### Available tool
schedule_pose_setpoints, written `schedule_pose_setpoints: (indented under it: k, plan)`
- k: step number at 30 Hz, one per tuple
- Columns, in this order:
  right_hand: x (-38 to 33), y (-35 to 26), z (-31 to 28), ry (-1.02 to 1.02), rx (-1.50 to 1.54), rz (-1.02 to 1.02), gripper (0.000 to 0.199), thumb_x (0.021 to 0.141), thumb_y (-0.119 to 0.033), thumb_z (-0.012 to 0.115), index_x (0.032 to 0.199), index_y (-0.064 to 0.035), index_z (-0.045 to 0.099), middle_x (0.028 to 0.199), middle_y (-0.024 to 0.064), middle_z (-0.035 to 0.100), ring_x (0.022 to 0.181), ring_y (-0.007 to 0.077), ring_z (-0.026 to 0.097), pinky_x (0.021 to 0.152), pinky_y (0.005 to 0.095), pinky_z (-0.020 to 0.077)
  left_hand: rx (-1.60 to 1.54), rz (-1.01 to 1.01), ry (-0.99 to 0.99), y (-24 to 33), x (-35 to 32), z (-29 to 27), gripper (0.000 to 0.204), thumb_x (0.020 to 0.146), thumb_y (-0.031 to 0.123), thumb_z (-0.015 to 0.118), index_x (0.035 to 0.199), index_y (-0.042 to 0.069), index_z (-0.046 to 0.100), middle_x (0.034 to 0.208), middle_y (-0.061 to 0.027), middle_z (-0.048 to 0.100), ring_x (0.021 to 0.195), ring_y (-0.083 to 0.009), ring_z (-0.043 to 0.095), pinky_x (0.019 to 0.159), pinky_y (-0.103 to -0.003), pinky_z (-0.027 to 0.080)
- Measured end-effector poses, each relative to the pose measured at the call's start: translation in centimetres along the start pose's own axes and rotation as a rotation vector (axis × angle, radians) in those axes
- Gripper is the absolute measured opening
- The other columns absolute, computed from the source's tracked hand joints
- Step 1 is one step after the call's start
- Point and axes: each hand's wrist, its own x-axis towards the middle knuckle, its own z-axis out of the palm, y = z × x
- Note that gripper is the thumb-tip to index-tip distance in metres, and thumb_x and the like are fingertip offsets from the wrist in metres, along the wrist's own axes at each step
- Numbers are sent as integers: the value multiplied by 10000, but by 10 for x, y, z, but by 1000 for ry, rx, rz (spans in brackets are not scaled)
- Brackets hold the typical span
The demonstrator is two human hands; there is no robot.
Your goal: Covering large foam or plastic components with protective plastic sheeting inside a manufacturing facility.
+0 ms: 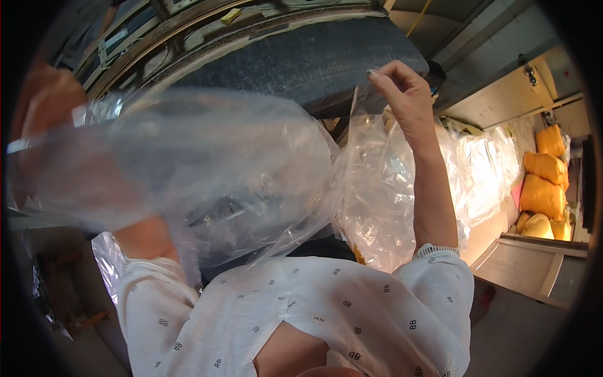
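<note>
A sheet of thin clear plastic film [232, 138] stretches across in front of me, smeared by motion on its left part. My right hand [407, 97] is raised at the right, thumb and fingers pinched on an edge of the film. At the far left, my left hand [50, 103] is blurred, and the film covers part of it and the forearm. Its fingers are too smeared to read. More crumpled clear plastic [383, 188] hangs and lies below my right hand, along my right forearm.
Beyond the film is a long dark padded surface [282, 60], with a wooden and metal frame [135, 47] behind it. A small yellow piece [231, 16] lies on the frame. Yellow-orange bundles [543, 195] are stacked at the right, near a pale panelled door [502, 97].
</note>
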Motion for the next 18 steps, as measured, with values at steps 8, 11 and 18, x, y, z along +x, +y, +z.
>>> schedule_pose_setpoints:
  k: [8, 11, 18]
  plan:
    - [-13, -23, 25, 9, -70, -44, 204, 784, -139, 650, 663, -17, 541, 573, -53, 431, 564, 21, 359, 497, 195, 302, 168, -602, -287, -106, -80, 141, 87, 827, 39, 601, 906, 33, 566, 839, 28, 517, 731, -29, 473, 681, -173, 398]
    - [-20, -27, 31, -26, -48, -36, 188, 784, -128, 650, 674, -15, 547, 582, -48, 451, 568, 24, 382, 505, 190, 317, 226, -483, -124, -124, -77, 137, 139, 789, 66, 633, 921, 35, 598, 766, 19, 523, 712, -51, 491, 644, -196, 415]
    - [-24, -21, 36, -125, -156, -181, 105, 761, -59, 645, 732, 2, 564, 641, 9, 524, 582, 63, 460, 538, 202, 382, 318, -528, -291, -137, -75, 119, 242, 780, 75, 645, 1018, 50, 612, 792, 11, 550, 719, -68, 513, 655, -195, 419]
